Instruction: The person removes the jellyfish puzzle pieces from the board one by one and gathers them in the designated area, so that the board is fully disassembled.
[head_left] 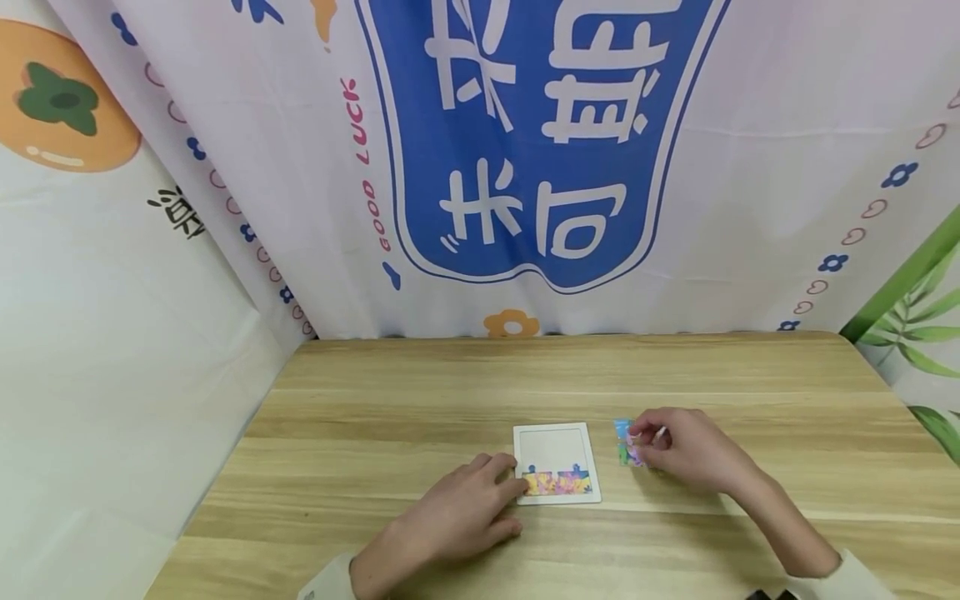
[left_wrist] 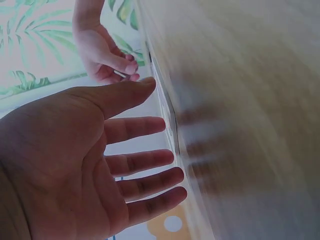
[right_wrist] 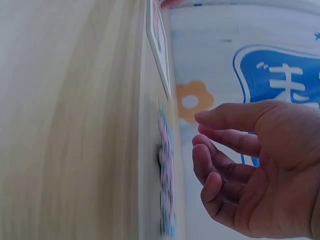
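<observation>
A white puzzle tray (head_left: 553, 446) lies on the table, its lowest row filled with colourful puzzle pieces (head_left: 557, 483). My left hand (head_left: 468, 504) rests at the tray's left side, fingertips touching its edge; in the left wrist view its fingers are nearly straight. To the right of the tray is a cluster of loose puzzle pieces (head_left: 624, 450) in blue, green and pink, partly covered by my right hand (head_left: 693, 450). Between that hand's thumb and fingers a small pale puzzle piece (head_left: 660, 433) shows edge-on; the right wrist view does not show it clearly.
A wood-grain table (head_left: 360, 417) carries everything. Behind it hangs a printed cloth (head_left: 525, 167) with a blue sign and flowers; another white cloth (head_left: 112, 375) covers the left side. Green leaves (head_left: 922, 333) are printed at the right.
</observation>
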